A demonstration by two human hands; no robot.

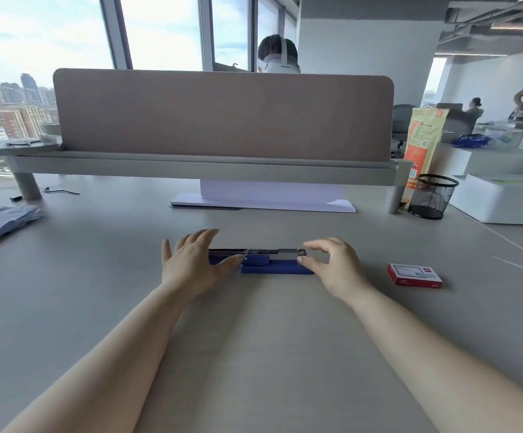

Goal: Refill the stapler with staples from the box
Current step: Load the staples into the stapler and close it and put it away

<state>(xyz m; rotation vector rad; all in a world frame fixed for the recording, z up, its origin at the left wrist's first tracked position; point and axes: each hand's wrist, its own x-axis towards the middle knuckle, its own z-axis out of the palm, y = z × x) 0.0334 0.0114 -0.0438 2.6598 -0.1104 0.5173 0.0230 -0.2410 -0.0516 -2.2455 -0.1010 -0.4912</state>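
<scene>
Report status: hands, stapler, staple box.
Left hand flat on stapler; right hand pinching its front end. Stapler lying open. Staple box closed, untouched, to the right. Nothing in the way.

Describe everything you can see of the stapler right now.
The stapler is dark blue, plastic by its look, lying lengthwise left to right on the grey desk. It appears opened flat, with a thin metal rail showing along its far edge. The left hand rests over its left end; the right hand pinches its right end. The red staple box lies apart to its right.
</scene>
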